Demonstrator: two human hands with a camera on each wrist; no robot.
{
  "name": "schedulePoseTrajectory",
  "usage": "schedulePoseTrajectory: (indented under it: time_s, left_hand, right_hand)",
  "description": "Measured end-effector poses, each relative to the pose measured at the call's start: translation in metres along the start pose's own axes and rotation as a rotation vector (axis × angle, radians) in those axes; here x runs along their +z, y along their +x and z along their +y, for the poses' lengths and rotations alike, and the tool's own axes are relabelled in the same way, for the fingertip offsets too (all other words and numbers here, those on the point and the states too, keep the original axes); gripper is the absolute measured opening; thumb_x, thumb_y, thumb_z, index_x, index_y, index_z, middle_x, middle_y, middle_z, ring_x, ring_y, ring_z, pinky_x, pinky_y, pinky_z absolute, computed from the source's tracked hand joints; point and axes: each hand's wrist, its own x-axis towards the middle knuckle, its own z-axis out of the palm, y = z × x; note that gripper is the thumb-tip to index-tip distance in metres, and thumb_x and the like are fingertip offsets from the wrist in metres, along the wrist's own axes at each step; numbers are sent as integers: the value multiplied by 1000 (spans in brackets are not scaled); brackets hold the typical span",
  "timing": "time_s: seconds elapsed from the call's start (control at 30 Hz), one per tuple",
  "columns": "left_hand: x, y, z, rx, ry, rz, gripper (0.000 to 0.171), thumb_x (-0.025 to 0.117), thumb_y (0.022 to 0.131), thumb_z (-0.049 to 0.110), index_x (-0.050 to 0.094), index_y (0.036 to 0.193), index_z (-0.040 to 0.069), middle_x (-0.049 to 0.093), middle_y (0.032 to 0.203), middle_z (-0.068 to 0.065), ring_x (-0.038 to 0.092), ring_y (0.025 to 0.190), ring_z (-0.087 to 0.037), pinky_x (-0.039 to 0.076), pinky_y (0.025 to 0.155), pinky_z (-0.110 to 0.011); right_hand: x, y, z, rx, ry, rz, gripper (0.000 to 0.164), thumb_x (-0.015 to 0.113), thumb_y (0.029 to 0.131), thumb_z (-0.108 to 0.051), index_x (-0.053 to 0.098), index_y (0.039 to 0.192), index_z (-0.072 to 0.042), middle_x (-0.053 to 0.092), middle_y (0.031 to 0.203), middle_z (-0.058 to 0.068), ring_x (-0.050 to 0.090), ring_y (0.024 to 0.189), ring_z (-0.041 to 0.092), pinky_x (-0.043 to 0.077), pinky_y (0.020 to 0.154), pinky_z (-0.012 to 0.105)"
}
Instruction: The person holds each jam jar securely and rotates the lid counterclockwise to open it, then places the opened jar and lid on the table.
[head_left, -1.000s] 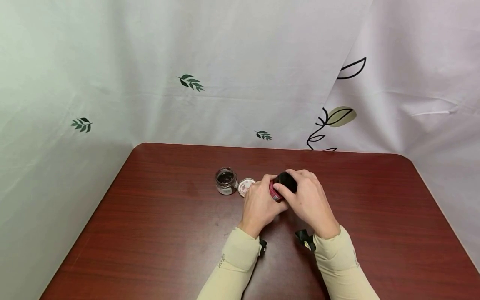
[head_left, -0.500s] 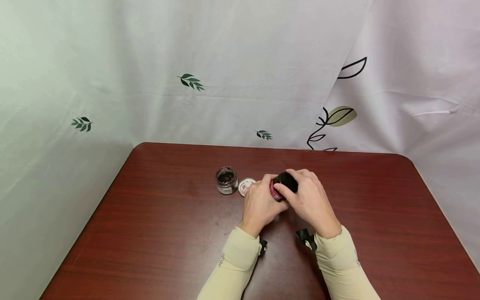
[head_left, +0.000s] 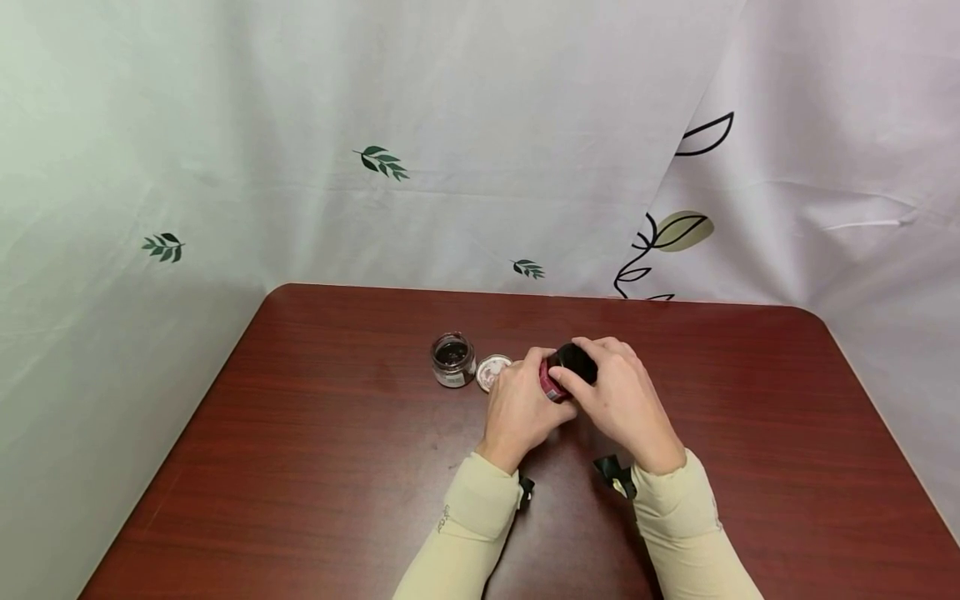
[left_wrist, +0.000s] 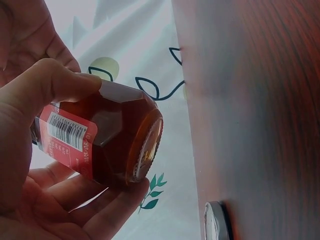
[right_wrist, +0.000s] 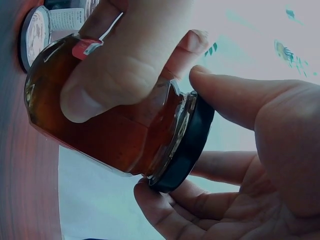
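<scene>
My left hand (head_left: 522, 412) grips a faceted glass jar (left_wrist: 117, 130) round its body, thumb on one side and fingers on the other. Dark reddish-amber contents fill the jar, and a red label (left_wrist: 67, 132) with a barcode is stuck to it. On its mouth sits a black lid (right_wrist: 187, 145), which the thumb and fingers of my right hand (head_left: 622, 404) pinch at the rim. The jar is held tilted above the table, its lid end toward my right hand. The left hand hides much of the jar in the head view.
An uncovered glass jar (head_left: 453, 375) with dark contents stands on the brown table (head_left: 337, 483), left of my hands. Right beside it lies a loose lid (head_left: 491, 372), pale inside up, partly behind my left hand. A white curtain (head_left: 450, 225) with leaf prints hangs behind the table.
My right wrist has shifted very slightly to the right. Both hands keep their grip on the jar and its lid, and the things on the table have stayed put.
</scene>
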Motion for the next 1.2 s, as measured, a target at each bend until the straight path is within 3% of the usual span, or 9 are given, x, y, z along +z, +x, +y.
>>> schedulePoseTrajectory:
  time_s: [1.2]
  left_hand:
    - [-5, 2, -1, -17, -23, -39, 59, 85, 65, 29, 65, 119, 15, 73, 93, 0, 67, 78, -17, 53, 66, -32]
  right_hand:
    - [-1, -1, 3, -70, 9, -26, 48, 76, 90, -27, 66, 125, 4, 65, 111, 20, 58, 104, 36, 44, 91, 54]
